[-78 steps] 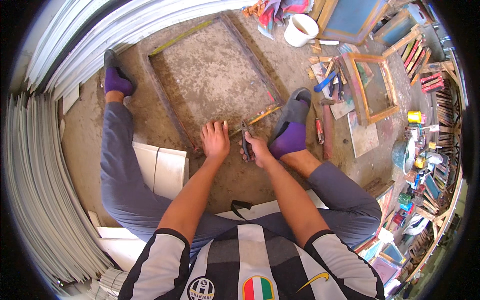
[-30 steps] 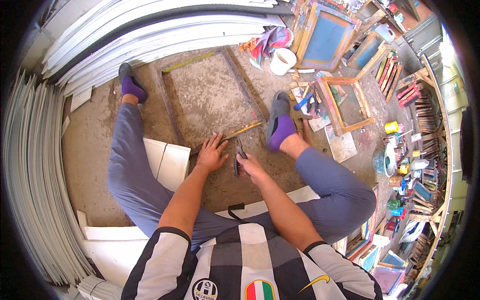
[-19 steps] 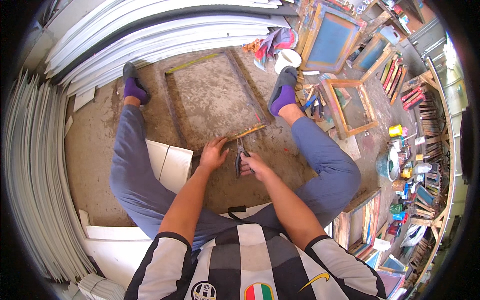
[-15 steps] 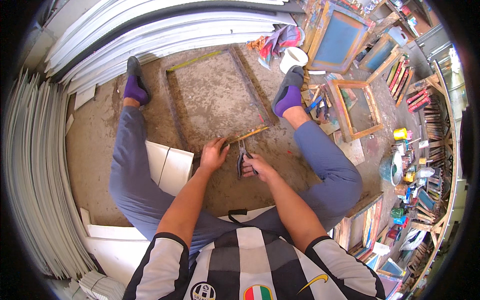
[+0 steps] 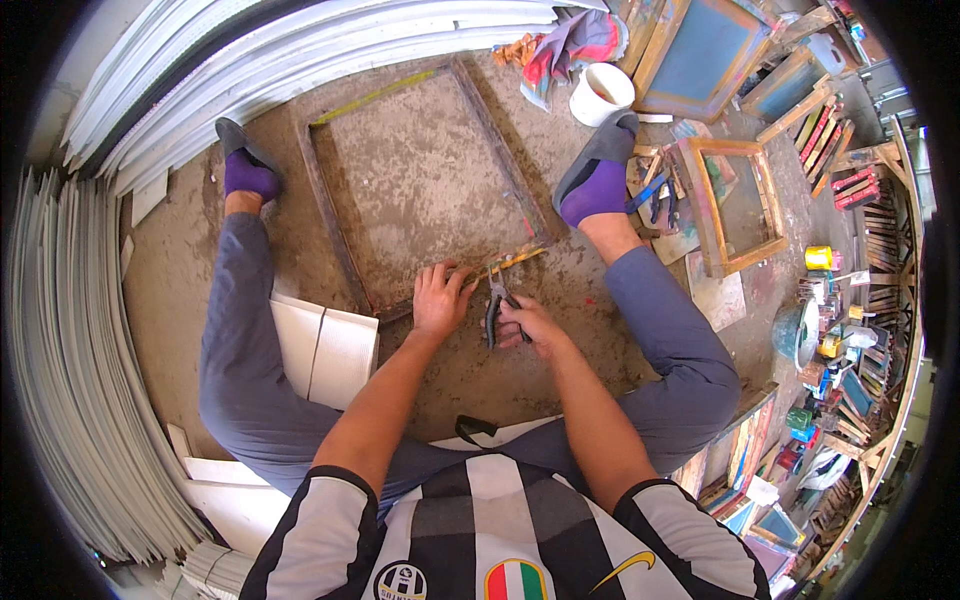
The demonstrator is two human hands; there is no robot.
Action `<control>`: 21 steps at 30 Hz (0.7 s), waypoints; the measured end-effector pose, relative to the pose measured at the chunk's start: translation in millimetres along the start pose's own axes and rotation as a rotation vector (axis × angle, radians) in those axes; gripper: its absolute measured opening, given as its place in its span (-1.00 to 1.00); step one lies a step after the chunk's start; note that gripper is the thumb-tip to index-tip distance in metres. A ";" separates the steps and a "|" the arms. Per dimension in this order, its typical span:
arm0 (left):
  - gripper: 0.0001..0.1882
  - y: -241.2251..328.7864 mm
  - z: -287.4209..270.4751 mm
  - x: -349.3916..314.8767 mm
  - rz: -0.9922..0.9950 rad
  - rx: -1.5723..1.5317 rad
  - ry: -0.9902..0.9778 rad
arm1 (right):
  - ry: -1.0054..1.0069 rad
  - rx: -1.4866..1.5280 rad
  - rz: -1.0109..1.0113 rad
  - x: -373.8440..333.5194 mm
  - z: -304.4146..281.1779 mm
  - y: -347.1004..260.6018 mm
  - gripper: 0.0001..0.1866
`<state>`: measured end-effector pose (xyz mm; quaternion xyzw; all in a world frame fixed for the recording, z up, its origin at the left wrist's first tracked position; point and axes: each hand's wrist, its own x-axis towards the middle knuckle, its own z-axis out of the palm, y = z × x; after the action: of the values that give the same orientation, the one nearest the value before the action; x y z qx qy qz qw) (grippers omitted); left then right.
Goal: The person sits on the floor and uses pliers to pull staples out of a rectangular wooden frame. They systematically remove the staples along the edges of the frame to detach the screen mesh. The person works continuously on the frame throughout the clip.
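A: ok so what are the hands doing here?

B: right hand is wrapped around the dark handles of some pliers. left hand has its fingers bent over the near bar of a big old wooden frame, but I honestly can't tell if it's pinching it. the two hands are close but apart.

A: and the frame's where?

B: flat on the concrete floor, between the person's feet. plier tips are up at the near bar, just beside the left hand. can't make out whether they're biting on anything.

A: any logos or text?

B: yeah, on the striped black-and-white shirt. there's a round black-and-white badge with small lettering, a green, white and red shield patch in a gold edge, and a yellow curved mark.

A: what about the stuff on the right?

B: there's a yellow tub among the clutter, but any print over there is too small to read. nearer in, a smaller wooden frame and a white bucket.
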<state>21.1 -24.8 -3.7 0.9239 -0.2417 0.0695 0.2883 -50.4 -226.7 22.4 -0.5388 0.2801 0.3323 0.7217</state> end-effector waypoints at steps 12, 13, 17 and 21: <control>-0.51 31.2 -2.1 38.3 -0.464 0.130 -0.301 | 0.049 0.020 -0.054 2.8 2.6 13.7 -0.61; -0.43 33.4 -3.4 47.3 -0.552 0.122 -0.357 | 0.049 -0.038 -0.058 4.3 2.2 15.8 -0.61; -0.20 50.0 -17.5 83.3 -0.793 0.112 -0.549 | 0.048 -0.201 -0.027 10.7 1.5 28.8 -0.65; -0.08 44.3 -9.3 88.3 -0.902 0.109 -0.517 | 0.029 -0.193 0.002 14.6 10.9 31.4 -0.67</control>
<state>76.8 -87.2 49.7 0.9369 0.1210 -0.2794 0.1719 -65.3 -207.4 -4.5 -0.6102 0.2578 0.3507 0.6619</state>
